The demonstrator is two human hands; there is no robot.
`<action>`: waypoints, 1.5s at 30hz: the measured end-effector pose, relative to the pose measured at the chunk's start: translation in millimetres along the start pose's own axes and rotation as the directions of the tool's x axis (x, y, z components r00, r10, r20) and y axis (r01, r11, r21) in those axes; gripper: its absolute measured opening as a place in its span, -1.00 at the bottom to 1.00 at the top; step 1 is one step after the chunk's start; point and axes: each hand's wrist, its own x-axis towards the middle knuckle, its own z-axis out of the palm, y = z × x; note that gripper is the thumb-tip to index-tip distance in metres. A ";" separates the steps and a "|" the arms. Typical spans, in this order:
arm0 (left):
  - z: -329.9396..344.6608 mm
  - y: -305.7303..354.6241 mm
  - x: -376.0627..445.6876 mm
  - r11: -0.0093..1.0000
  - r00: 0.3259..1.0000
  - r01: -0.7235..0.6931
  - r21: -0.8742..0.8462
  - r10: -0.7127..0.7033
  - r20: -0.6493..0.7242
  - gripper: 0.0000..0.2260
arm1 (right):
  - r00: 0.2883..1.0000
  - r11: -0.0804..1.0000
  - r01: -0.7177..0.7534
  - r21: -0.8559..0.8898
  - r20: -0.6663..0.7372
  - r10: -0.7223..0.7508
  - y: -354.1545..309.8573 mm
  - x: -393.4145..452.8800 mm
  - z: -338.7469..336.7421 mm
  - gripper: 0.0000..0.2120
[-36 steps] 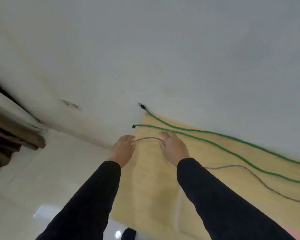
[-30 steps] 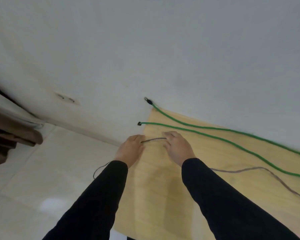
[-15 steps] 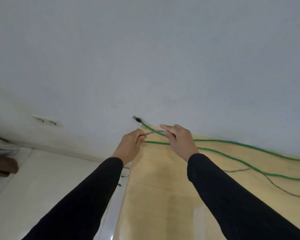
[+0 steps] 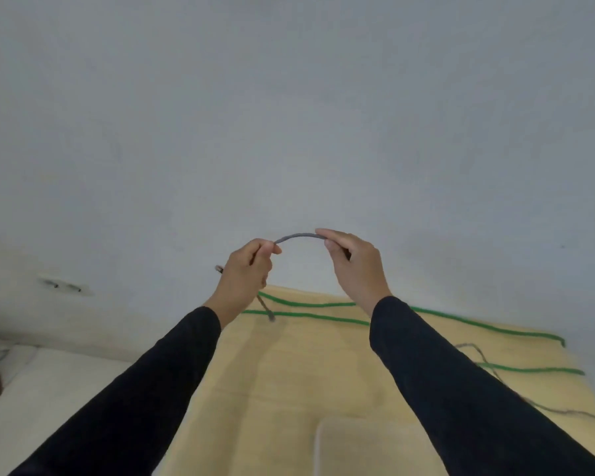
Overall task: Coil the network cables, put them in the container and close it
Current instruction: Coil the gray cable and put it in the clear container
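**Grey cable, first loop in hand**

Left hand (image 4: 244, 269): I see it pinched shut on the grey cable (image 4: 298, 237), plug end dangling below. Right hand (image 4: 352, 266): gripping the same cable, arched between both hands above the bench (image 4: 289, 372). Green cables (image 4: 303, 315): lying slack behind. Handling, my estimate: light, limp, springy; grip near the plug, feed short lengths.

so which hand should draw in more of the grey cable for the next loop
Right. The thin grey network cable arches between both hands, and its long slack trails across the pale wooden table on the right hand's side. The left hand pinches near the short dangling end, so it can anchor the coil.
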 end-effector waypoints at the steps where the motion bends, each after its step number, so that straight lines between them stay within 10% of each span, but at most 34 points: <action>1: 12.6 9.5 -3.1 0.996 0.999 0.041 -0.075 -0.040 0.021 -0.74 | 1.000 0.999 -0.002 0.032 -0.026 0.002 -0.3 2.6 -14.1 -0.76; 9: 130.6 107.1 -38.6 0.717 0.958 0.187 -0.672 0.020 0.287 -0.75 | 0.986 0.992 0.062 0.110 -0.164 -0.044 9.2 16.0 -150.5 -0.77; 16: 167.9 203.2 -24.3 0.500 0.980 -0.005 -0.866 0.176 0.096 -0.69 | 0.991 0.984 0.124 -0.128 0.061 -0.117 34.9 -33.0 -187.1 -0.71; 22: 161.2 221.8 6.3 0.741 0.981 -0.194 -0.643 0.165 -0.105 -0.71 | 0.910 0.866 0.355 -0.352 0.341 -0.234 3.1 -63.2 -200.1 -0.73; 27: 189.5 190.0 -33.3 0.936 0.924 -0.302 -0.182 0.335 0.185 -0.72 | 0.906 0.865 0.405 -0.297 0.255 -0.338 -52.9 -37.2 -255.1 -0.86; 36: 204.3 205.3 -81.0 0.779 0.822 0.043 -0.625 0.328 0.465 -0.62 | 0.975 0.975 0.221 0.031 0.018 -0.221 -64.4 -9.2 -298.5 -0.86; 41: 190.1 241.0 -39.3 0.515 0.932 0.003 -0.857 0.309 0.189 -0.66 | 0.995 0.996 0.087 -0.016 0.047 -0.086 -24.4 -21.2 -229.9 -0.75; 45: 172.4 232.8 -10.2 0.839 0.951 -0.301 -0.453 0.296 -0.083 -0.69 | 0.942 0.974 0.150 -0.170 0.323 -0.088 -29.4 -46.6 -202.0 -0.72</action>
